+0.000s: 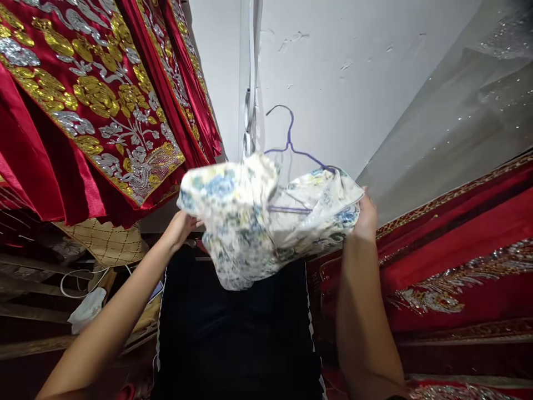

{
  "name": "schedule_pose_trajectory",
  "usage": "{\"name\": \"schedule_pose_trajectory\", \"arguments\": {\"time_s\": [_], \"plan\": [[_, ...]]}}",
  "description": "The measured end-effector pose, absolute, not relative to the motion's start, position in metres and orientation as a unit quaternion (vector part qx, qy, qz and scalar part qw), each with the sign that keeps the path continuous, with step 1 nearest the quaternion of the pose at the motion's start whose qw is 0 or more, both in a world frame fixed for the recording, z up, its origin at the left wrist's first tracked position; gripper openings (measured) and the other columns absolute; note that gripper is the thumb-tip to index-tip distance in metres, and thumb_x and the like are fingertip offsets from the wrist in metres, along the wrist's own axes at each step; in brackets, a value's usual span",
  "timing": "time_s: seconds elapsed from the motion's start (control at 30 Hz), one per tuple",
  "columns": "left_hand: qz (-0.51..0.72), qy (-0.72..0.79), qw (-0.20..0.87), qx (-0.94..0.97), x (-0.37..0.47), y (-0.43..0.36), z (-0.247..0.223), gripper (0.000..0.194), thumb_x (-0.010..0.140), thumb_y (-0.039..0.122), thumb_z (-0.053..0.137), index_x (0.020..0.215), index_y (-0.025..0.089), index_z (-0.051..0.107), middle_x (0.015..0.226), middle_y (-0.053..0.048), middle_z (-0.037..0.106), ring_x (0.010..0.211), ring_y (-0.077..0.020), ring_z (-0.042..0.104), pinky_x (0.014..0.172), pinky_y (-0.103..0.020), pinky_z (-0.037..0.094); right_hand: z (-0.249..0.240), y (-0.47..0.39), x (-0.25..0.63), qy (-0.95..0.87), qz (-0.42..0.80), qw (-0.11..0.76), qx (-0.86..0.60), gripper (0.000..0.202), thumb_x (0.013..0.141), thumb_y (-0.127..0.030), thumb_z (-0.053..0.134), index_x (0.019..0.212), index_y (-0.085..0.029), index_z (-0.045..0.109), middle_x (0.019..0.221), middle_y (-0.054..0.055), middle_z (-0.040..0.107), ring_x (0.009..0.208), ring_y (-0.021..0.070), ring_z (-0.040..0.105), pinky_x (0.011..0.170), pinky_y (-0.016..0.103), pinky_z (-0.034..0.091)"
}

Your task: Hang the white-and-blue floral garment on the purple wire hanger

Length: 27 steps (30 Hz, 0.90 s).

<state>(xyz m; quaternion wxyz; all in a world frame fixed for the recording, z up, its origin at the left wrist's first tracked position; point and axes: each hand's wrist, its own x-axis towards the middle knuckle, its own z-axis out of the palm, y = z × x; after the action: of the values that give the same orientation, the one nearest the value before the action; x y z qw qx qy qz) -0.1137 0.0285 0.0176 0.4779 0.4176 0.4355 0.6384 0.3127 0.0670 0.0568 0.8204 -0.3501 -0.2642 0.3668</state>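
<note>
A white garment with blue and yellow flowers, a floral top [233,222], hangs on a purple wire hanger [288,145] in front of me. The hanger's hook points up and its lower bar shows in the open neckline. My right hand [367,214] is closed on the top's right-hand end, with part of the fingers behind the cloth. At the left end, my left hand [183,228] is closed at the lower edge of the sleeve, its fingertips partly hidden by the cloth. The top is slightly blurred.
Red clothes with gold and silver embroidery [104,100] hang at the upper left. More red beaded cloth [470,266] is at the right, below a sheer plastic cover [458,122]. Behind the top is a white wall [333,66]; wooden slats [33,311] lie at the lower left.
</note>
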Motion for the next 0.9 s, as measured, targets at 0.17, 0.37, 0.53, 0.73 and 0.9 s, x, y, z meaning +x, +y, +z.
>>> {"name": "schedule_pose_trajectory", "arguments": {"time_s": [0.17, 0.37, 0.53, 0.73, 0.9], "plan": [[0.689, 0.431, 0.46, 0.358, -0.089, 0.035, -0.01, 0.047, 0.078, 0.059, 0.071, 0.098, 0.017, 0.066, 0.097, -0.007, 0.072, 0.093, -0.0184, 0.068, 0.086, -0.028, 0.052, 0.07, 0.073, 0.27, -0.335, 0.368, 0.797, -0.341, 0.038, 0.082, -0.054, 0.071, 0.094, -0.019, 0.064, 0.099, 0.007, 0.07, 0.102, 0.0227, 0.069, 0.083, 0.039, 0.061], [0.704, 0.475, 0.39, 0.355, -0.056, 0.029, -0.05, 0.043, 0.071, 0.034, 0.08, 0.11, 0.017, 0.07, 0.115, -0.007, 0.073, 0.114, -0.0229, 0.065, 0.103, -0.033, 0.046, 0.048, 0.064, 0.246, -0.392, 0.384, 0.742, -0.385, 0.046, 0.081, -0.063, 0.065, 0.098, -0.02, 0.063, 0.097, 0.008, 0.068, 0.098, 0.0229, 0.068, 0.075, 0.036, 0.059], [0.67, 0.486, 0.454, 0.328, -0.047, -0.005, -0.08, 0.044, 0.072, 0.038, 0.082, 0.107, 0.014, 0.075, 0.115, -0.011, 0.074, 0.113, -0.0279, 0.067, 0.106, -0.041, 0.045, 0.002, 0.037, 0.256, -0.318, 0.229, 0.784, -0.482, 0.04, 0.082, -0.055, 0.061, 0.099, -0.019, 0.061, 0.094, 0.005, 0.064, 0.083, 0.018, 0.064, 0.071, 0.032, 0.053], [0.632, 0.491, 0.511, 0.315, -0.046, -0.026, -0.075, 0.049, 0.07, 0.035, 0.086, 0.114, 0.017, 0.074, 0.125, -0.012, 0.071, 0.122, -0.0296, 0.064, 0.11, -0.043, 0.043, -0.047, 0.003, 0.195, -0.423, 0.353, 0.612, -0.567, 0.037, 0.087, -0.056, 0.053, 0.076, -0.021, 0.058, 0.078, 0.004, 0.063, 0.065, 0.0159, 0.057, 0.063, 0.03, 0.048], [0.621, 0.459, 0.546, 0.326, -0.045, -0.034, -0.064, 0.056, 0.07, 0.037, 0.086, 0.119, 0.015, 0.072, 0.124, -0.014, 0.071, 0.12, -0.0314, 0.065, 0.111, -0.046, 0.043, -0.063, 0.011, 0.136, -0.537, 0.529, 0.401, -0.521, 0.051, 0.087, -0.069, 0.049, 0.075, -0.02, 0.06, 0.066, 0.004, 0.066, 0.054, 0.0161, 0.054, 0.054, 0.029, 0.039]]}}
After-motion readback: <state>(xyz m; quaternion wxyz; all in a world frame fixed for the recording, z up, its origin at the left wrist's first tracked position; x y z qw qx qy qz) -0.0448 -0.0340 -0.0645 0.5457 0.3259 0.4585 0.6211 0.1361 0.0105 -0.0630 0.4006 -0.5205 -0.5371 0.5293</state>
